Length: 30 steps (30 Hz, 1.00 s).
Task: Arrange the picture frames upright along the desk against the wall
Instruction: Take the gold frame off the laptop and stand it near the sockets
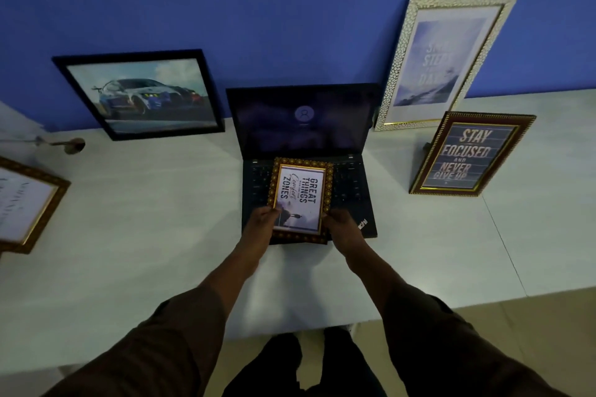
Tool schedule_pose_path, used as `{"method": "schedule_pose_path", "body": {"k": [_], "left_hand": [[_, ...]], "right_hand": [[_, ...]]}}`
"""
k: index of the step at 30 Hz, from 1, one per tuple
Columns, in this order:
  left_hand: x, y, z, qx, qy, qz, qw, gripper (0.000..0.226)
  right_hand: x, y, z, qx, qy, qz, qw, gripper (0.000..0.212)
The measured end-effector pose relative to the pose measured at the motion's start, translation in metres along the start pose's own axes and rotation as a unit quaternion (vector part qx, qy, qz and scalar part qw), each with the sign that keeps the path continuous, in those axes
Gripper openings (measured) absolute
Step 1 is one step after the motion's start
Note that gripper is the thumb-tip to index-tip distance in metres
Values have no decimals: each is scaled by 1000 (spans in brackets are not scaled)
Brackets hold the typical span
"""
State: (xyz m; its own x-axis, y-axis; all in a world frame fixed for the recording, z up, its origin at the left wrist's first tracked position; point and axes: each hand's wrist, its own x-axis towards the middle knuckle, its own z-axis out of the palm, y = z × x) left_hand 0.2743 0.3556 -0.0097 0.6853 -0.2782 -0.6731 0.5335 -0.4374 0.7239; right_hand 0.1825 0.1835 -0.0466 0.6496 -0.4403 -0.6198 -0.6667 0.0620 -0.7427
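Note:
A small ornate gold-brown frame with a "Great Things" print is held over the laptop keyboard, its text turned sideways. My left hand grips its lower left edge and my right hand its lower right edge. A black-framed car picture leans on the blue wall at the left. At the right, a tall white-and-gold frame leans on the wall. In front of it a dark red "Stay Focused" frame stands on its own support. A gold frame stands at the far left edge.
An open black laptop sits at the middle of the white desk, its screen near the wall. A small metal fitting lies at the back left. The desk's front edge runs just ahead of my legs.

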Motion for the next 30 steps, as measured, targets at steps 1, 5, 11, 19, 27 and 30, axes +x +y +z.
{"method": "schedule_pose_path", "body": {"k": [1, 5, 11, 19, 27, 30], "left_hand": [[0, 1, 1, -12, -13, 2, 1000, 16], [-1, 5, 6, -46, -49, 6, 998, 24], [-4, 0, 2, -55, -65, -7, 996, 29], [-17, 12, -36, -8, 44, 7, 999, 51], [-55, 46, -83, 67, 257, 118, 957, 55], [-75, 43, -102, 71, 272, 138, 950, 42]], "right_hand": [[12, 12, 2, 6, -12, 6, 1000, 44], [-8, -2, 14, 52, -53, 12, 997, 31], [-8, 6, 27, 120, -56, 44, 990, 40], [-17, -25, -9, 38, -115, -80, 989, 26], [-44, -101, -42, -54, -198, -192, 960, 23], [-51, -122, -37, -31, -218, -207, 953, 24]]}}
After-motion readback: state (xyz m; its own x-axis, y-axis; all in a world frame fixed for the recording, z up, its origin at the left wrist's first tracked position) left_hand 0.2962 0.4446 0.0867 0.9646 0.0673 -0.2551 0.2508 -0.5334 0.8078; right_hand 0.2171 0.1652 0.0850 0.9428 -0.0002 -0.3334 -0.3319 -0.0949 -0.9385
